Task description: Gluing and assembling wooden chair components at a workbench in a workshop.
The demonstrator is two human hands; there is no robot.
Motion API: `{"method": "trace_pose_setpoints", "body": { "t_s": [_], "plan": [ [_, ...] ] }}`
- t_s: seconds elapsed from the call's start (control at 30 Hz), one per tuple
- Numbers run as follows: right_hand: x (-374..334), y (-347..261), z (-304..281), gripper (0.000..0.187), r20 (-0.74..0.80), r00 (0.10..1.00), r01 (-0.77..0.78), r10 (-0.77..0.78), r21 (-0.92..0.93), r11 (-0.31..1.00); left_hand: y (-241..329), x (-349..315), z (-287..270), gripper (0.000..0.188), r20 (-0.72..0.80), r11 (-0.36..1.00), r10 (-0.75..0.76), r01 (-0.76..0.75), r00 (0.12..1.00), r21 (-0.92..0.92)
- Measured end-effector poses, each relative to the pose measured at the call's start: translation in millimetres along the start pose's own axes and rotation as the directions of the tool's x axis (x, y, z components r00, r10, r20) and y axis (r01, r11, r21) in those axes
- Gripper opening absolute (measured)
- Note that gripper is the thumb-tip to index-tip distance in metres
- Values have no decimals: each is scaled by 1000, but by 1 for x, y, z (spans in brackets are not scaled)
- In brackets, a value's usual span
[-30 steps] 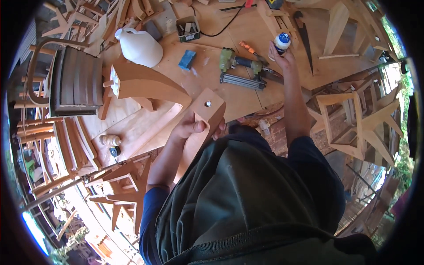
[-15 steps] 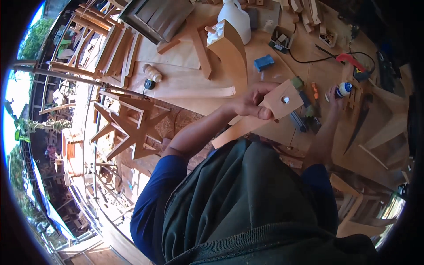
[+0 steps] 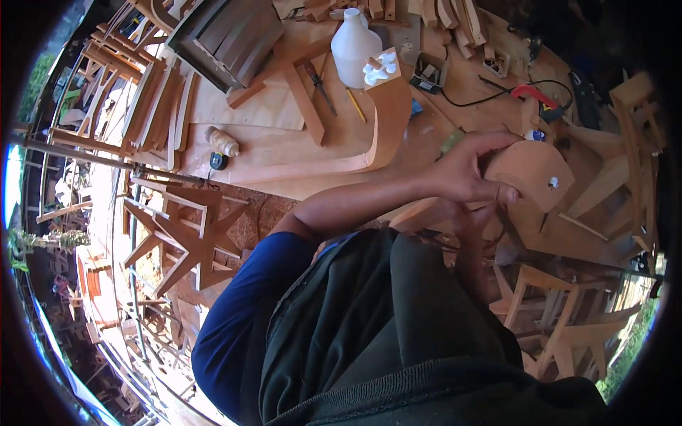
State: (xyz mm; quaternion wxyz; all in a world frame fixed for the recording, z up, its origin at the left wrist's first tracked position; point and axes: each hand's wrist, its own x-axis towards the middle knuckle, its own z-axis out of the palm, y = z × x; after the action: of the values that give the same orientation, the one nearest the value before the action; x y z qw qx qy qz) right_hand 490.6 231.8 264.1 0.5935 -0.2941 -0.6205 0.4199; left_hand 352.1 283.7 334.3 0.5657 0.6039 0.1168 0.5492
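Note:
My left hand grips a curved wooden piece, thumb on its near side and fingers over the far side. A hole with white glue in it shows near the piece's right end. Below, my right hand closes on the same piece from underneath, its fingers partly hidden. A second curved wooden piece stands on the table, its top end smeared with white glue around a projecting dowel. The blue-capped glue bottle is mostly hidden behind the held piece.
A white jug stands behind the upright piece, near a screwdriver and a pencil. A tape measure lies at the table's left edge. Wooden star frames are below left. A red-handled tool with a cord lies far right.
The right hand has let go of the glue bottle and come over to the held wooden piece. The left hand has moved right and turned that piece. The view has shifted.

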Motion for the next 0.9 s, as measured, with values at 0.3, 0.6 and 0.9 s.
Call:
{"method": "trace_pose_setpoints", "body": {
  "t_s": [0.3, 0.6, 0.9],
  "plan": [
    [12, -52, -24, 60, -133, 991, 18, -26, -60, 998, 42, -105, -109, 91, -148, 445, 741, -315, 654, 838],
    [-33, -124, -28, 77, -208, 914, -400, 348, -321, 859, -22, -38, -145, 100, 43, 794, 226, -210, 973, 571],
    [-128, -173, -88, 100, -451, 703, -710, 550, -394, 584, -87, -27, -34, 66, 450, 721, -114, -238, 886, 651]
  ]
}}
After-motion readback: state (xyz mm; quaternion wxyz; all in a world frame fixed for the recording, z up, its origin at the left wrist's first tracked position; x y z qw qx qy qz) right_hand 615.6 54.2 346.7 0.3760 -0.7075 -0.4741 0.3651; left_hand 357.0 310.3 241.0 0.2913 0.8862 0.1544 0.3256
